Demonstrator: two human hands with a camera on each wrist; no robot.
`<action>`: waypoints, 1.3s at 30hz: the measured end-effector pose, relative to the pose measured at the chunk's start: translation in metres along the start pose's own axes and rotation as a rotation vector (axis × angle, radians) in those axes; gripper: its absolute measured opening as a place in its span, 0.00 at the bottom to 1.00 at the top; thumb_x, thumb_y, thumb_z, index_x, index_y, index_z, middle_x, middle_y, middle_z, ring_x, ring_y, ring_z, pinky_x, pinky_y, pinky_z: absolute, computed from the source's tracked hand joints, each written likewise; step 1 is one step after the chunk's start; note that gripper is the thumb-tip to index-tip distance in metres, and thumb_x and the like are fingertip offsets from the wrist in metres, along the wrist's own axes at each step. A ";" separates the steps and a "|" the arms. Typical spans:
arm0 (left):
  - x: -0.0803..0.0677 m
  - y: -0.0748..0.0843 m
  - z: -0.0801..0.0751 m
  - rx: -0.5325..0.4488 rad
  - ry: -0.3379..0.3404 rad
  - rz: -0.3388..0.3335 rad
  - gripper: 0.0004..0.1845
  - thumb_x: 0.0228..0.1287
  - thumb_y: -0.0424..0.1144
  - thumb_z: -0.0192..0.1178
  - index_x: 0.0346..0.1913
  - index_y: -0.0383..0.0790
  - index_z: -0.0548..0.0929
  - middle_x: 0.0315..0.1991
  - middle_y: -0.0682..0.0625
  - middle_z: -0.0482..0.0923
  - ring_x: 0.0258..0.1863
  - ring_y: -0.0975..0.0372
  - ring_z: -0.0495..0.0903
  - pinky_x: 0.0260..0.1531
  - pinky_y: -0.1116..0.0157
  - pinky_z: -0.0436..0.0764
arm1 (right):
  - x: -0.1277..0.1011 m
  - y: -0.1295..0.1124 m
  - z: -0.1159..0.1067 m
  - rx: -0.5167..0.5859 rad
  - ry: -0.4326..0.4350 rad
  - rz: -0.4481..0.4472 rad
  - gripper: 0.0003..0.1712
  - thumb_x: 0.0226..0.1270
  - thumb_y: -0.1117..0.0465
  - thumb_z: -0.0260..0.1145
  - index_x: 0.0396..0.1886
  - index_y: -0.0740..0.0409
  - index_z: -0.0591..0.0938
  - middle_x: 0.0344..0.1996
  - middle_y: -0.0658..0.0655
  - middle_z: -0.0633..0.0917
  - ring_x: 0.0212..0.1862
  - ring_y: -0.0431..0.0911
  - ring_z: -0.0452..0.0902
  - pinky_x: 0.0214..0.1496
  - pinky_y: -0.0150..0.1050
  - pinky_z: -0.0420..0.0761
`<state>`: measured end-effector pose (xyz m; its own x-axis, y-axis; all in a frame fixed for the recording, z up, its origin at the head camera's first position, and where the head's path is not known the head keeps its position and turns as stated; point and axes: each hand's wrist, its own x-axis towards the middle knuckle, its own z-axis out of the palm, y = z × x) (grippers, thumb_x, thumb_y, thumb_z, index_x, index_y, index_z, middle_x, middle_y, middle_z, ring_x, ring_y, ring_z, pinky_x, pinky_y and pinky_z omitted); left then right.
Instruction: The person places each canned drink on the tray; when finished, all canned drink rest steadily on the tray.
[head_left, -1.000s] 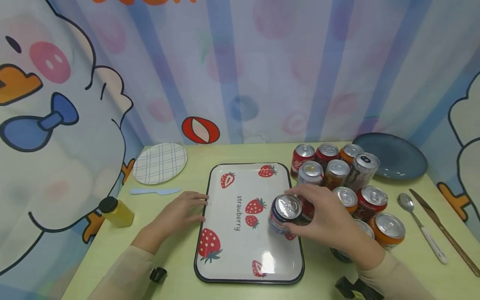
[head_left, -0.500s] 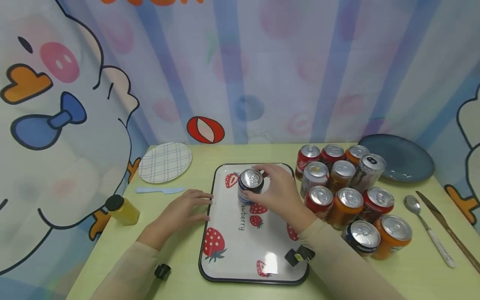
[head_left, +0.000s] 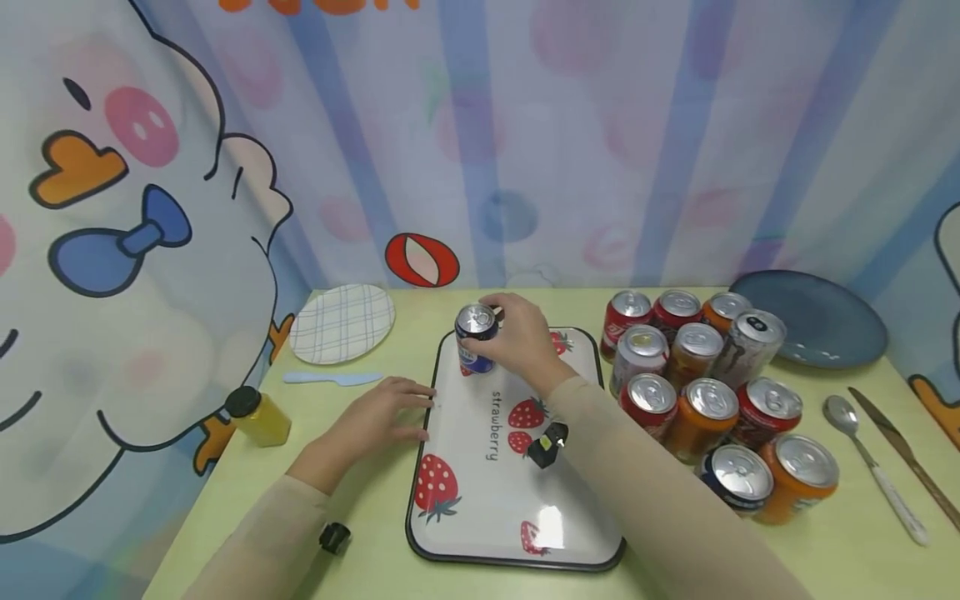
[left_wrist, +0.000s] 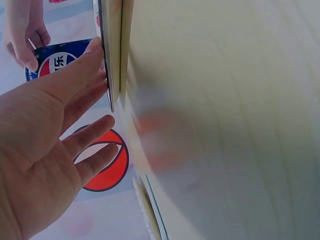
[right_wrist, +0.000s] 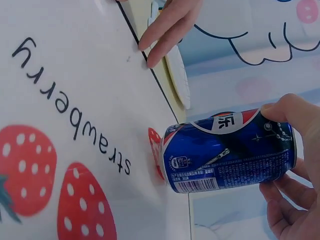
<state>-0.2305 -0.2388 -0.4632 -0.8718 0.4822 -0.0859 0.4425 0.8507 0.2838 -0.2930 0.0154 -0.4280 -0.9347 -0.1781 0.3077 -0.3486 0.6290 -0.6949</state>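
A blue Pepsi can [head_left: 476, 354] stands upright at the far left corner of the white strawberry tray [head_left: 525, 492]. My right hand [head_left: 517, 337] grips it near its top, thumb on one side and fingers on the other. In the right wrist view the can [right_wrist: 230, 152] shows its barcode, its base close over the tray. My left hand [head_left: 382, 421] lies at the tray's left edge, fingers extended and fingertips touching the rim. The left wrist view shows that hand [left_wrist: 55, 135] with its fingers loosely spread against the tray's side.
Several soda cans [head_left: 697, 408] stand grouped right of the tray. Behind them is a dark blue plate [head_left: 825, 325]; a spoon [head_left: 862, 454] and a knife [head_left: 900, 442] lie far right. On the left are a checked plate [head_left: 342, 325], a light blue knife [head_left: 330, 378] and a yellow bottle [head_left: 261, 418].
My right hand has carried the Pepsi can from the tray's right side to its far left corner. The left hand stays at the tray's edge. The head view has shifted slightly.
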 end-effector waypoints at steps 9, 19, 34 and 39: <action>0.005 0.005 0.005 0.011 -0.001 -0.035 0.29 0.58 0.51 0.77 0.62 0.50 0.86 0.68 0.55 0.79 0.72 0.53 0.71 0.72 0.50 0.75 | 0.002 0.007 0.008 0.018 -0.043 0.022 0.40 0.56 0.46 0.82 0.67 0.54 0.80 0.61 0.56 0.84 0.60 0.52 0.81 0.60 0.47 0.85; 0.002 0.002 0.003 -0.025 0.015 -0.024 0.27 0.59 0.50 0.76 0.61 0.47 0.87 0.68 0.54 0.79 0.71 0.52 0.73 0.71 0.49 0.75 | -0.014 -0.006 -0.011 -0.175 -0.118 0.020 0.42 0.60 0.49 0.80 0.72 0.55 0.76 0.72 0.59 0.76 0.74 0.56 0.70 0.77 0.53 0.72; -0.005 -0.003 0.012 -0.031 0.053 0.005 0.27 0.61 0.48 0.75 0.63 0.45 0.85 0.68 0.52 0.79 0.71 0.50 0.73 0.72 0.48 0.74 | -0.111 -0.022 -0.093 -0.296 -0.156 -0.025 0.26 0.61 0.48 0.78 0.57 0.51 0.86 0.60 0.55 0.86 0.64 0.55 0.80 0.67 0.55 0.81; -0.004 -0.003 0.013 -0.027 0.059 0.002 0.28 0.60 0.48 0.75 0.63 0.44 0.85 0.68 0.52 0.79 0.71 0.50 0.73 0.72 0.48 0.74 | -0.140 -0.004 -0.125 -0.288 -0.117 -0.111 0.24 0.58 0.52 0.81 0.54 0.50 0.87 0.56 0.54 0.87 0.61 0.54 0.81 0.63 0.57 0.83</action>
<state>-0.2254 -0.2407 -0.4758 -0.8821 0.4701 -0.0288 0.4394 0.8434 0.3093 -0.1521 0.1329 -0.3870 -0.8996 -0.3329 0.2825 -0.4303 0.7859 -0.4441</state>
